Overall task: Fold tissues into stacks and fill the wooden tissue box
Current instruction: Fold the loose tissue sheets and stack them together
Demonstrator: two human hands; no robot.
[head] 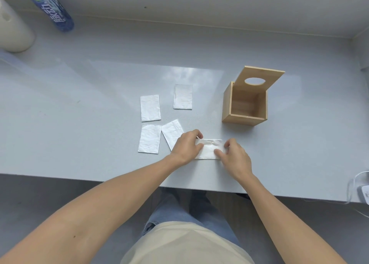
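Head view: five tissues point(209, 150), one box point(244, 107)

Five tissues lie on the table point(79, 124): four folded ones at point(150, 108), point(183, 96), point(149, 141) and point(172, 133), and one point(209, 150) under two hands, left hand point(186, 146) and right hand point(235, 158). There is one wooden box point(245, 108) with one lid point(259, 79), one bottle point(54, 8) and one paper roll point(12, 30).

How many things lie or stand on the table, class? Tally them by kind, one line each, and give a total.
Folded tissues lying free: 4
Tissue under the two hands: 1
Wooden tissue box, lid open: 1
Blue bottle: 1
White paper roll: 1
Total: 8
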